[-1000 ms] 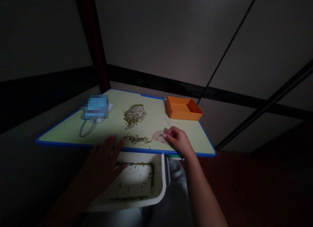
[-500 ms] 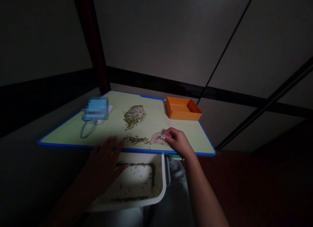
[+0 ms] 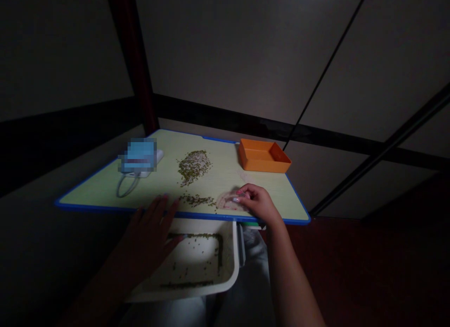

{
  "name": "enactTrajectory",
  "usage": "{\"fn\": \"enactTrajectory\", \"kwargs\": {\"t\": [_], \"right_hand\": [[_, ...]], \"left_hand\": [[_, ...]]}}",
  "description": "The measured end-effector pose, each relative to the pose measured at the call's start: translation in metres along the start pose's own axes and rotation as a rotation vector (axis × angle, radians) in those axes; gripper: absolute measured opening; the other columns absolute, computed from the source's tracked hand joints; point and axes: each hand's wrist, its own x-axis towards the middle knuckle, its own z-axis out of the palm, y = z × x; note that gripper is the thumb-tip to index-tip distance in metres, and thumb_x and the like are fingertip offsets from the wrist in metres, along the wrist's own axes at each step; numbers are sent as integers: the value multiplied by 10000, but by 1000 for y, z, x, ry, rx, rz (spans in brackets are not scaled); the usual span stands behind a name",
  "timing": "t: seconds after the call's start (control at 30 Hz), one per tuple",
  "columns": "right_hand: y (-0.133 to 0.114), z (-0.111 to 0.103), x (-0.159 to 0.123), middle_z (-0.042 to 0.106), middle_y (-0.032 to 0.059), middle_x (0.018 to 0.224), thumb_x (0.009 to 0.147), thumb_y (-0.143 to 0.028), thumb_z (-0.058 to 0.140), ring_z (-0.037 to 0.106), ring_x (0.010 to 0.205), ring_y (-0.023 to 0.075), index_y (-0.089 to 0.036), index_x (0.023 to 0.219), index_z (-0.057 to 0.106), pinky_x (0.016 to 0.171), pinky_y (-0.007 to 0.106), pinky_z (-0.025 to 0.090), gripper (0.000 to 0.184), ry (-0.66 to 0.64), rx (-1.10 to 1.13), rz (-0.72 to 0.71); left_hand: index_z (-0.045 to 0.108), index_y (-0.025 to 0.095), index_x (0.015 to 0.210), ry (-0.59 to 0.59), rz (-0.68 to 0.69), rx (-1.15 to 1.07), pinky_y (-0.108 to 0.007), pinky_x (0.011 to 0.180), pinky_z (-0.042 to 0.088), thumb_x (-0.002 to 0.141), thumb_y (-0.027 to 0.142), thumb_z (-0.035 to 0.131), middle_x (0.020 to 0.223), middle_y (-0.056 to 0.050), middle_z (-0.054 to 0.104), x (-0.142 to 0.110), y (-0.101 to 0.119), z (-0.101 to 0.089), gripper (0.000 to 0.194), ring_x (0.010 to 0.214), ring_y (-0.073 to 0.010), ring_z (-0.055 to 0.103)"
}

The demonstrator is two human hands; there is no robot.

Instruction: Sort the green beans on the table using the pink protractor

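Note:
A pale green board with a blue rim [image 3: 105, 186] lies across my lap. On it sits a large heap of small green beans [image 3: 192, 165], and a thin strip of beans [image 3: 197, 200] lies near the front edge. My right hand [image 3: 258, 204] rests on the board beside that strip, its fingers curled on a small translucent pinkish piece [image 3: 227, 200]. My left hand [image 3: 151, 231] lies flat with fingers together, reaching over the board's front edge and the rim of a white tray [image 3: 232, 275] that holds scattered beans below the board.
An orange box [image 3: 263, 155] stands at the board's far right corner. At the far left lies a blurred blue object on a white device with a looped cable [image 3: 123, 186]. A dark red post [image 3: 133, 59] rises behind the board.
My right hand has slid slightly left along the front edge with the pinkish piece. The left hand stays in place.

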Motion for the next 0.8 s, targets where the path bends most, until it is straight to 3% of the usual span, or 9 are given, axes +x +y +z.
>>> {"fn": "enactTrajectory", "kwargs": {"t": [0.23,0.47,0.8], "right_hand": [[1,-1,0,376,-81,562,693,-421,756,326,514,89,-189,784,647,481,220,254,272,-10,-31,0],[6,-2,1,445,-60,593,748,-404,731,386,557,102,-183,810,664,522,222,286,240,48,-170,-45],[2,-2,2,480,-58,615,757,-342,732,409,574,107,-186,854,677,550,226,293,192,5,-228,-83]], "left_hand": [[328,171,1475,-27,-15,-30,-585,1071,348,842,558,409,1507,-233,447,1,0,2,747,1391,-394,423],[359,161,1460,-25,-22,-22,-587,1071,360,847,507,422,1509,-239,442,0,1,1,707,1393,-398,424],[359,132,1457,-7,-6,16,-601,1042,382,851,542,381,1500,-257,445,1,2,2,732,1385,-412,431]]}}
